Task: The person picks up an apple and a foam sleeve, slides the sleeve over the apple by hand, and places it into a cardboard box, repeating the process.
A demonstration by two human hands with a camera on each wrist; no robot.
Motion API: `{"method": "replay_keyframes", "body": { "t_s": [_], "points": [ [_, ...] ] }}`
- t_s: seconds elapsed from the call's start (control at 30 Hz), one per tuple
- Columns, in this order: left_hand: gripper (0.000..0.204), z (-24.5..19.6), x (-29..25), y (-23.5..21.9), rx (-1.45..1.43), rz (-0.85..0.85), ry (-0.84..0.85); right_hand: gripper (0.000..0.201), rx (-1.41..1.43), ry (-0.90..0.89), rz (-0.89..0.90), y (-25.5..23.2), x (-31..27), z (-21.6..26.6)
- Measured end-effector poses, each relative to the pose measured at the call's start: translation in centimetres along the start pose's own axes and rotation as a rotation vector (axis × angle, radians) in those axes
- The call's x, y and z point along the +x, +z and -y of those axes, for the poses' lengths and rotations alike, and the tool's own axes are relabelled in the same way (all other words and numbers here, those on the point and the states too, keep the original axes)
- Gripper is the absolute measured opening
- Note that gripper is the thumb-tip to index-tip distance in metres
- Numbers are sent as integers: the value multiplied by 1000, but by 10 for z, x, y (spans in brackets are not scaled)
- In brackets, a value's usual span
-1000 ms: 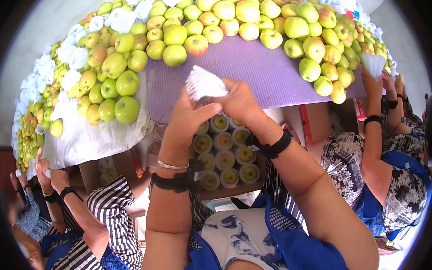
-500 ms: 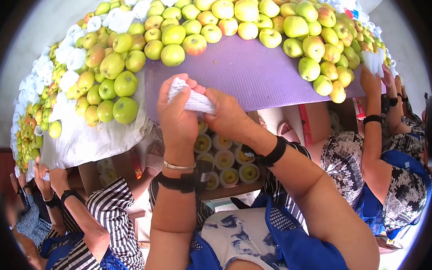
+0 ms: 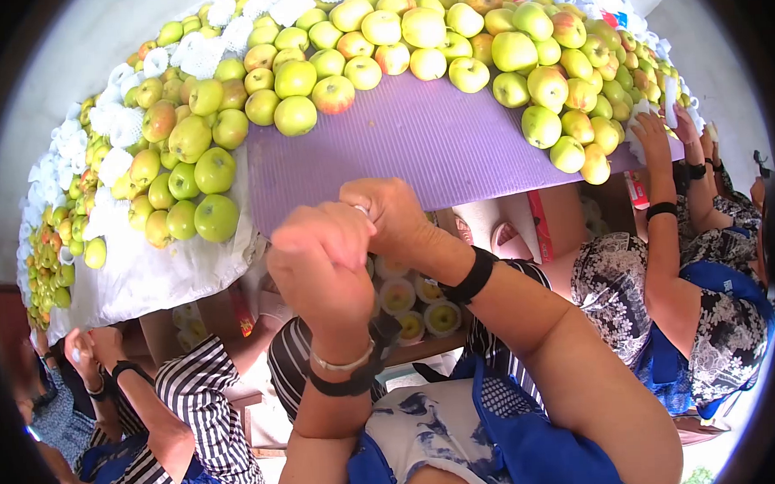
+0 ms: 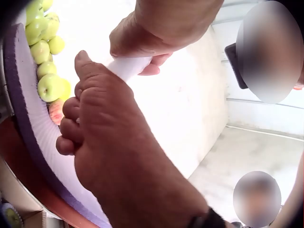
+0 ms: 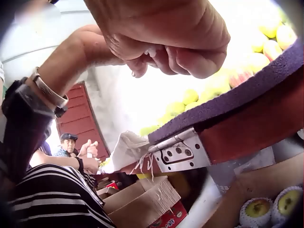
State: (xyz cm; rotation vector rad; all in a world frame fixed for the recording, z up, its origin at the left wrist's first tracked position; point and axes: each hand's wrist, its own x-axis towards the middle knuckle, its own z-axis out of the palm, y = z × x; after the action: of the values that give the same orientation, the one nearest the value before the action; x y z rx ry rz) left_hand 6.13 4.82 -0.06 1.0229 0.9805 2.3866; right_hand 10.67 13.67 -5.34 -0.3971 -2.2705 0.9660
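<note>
A white foam net sleeve point(image 4: 129, 67) is stretched between my two hands, mostly hidden inside them. My left hand point(image 3: 324, 257) grips one end with curled fingers, its back turned up in the head view. The other end is in my right hand point(image 3: 392, 214), whose fingers are curled tightly in the right wrist view, with a bit of white showing among them. Both hands are close together in front of the near edge of the purple corrugated mat point(image 3: 333, 158). Below them, apples in white foam nets point(image 3: 442, 318) sit in a cardboard box, partly covered by my arms.
Bare green and reddish apples point(image 3: 296, 115) are heaped along the mat's back and sides. Loose white foam nets point(image 3: 200, 54) lie among them at left. People work on both sides, one in a striped garment point(image 3: 207, 402). A metal hinge point(image 5: 183, 153) is fixed at the table edge.
Both hands have come lower and nearer my body. The foam net, spread and plainly visible before, is now bunched and hidden in the fists. My left hand has rolled over, back upward.
</note>
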Motion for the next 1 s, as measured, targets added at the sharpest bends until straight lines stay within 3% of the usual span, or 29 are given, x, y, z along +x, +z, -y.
{"method": "replay_keyframes", "body": {
  "t_s": [0.07, 0.17, 0.27, 0.4, 0.53, 0.8, 0.9, 1.0],
  "points": [
    [52, -4, -1, 4, 36, 63, 46, 24, -106, -74, -77, 4, 4, -1],
    [54, -17, 6, -17, -192, 5, -19, 23, -35, -212, -128, 10, 0, 5],
    [54, -40, 13, -27, -243, -98, -98, 22, 44, -258, -105, 16, -13, 26],
    [54, -47, 8, -22, -268, -201, -226, 23, -40, -276, -80, 19, -12, 16],
    [53, -45, 10, -20, -257, -186, -168, 21, -74, -293, -91, 22, -1, 10],
    [53, -54, 12, -36, -257, -51, -133, 18, 51, -239, 8, 24, -13, 20],
    [53, -49, 15, -52, -356, -92, -175, 18, 126, -156, 21, 32, -21, 29],
    [51, -37, 16, -60, -409, -318, -288, 18, 191, -60, 86, 33, -31, 33]
  ]
}}
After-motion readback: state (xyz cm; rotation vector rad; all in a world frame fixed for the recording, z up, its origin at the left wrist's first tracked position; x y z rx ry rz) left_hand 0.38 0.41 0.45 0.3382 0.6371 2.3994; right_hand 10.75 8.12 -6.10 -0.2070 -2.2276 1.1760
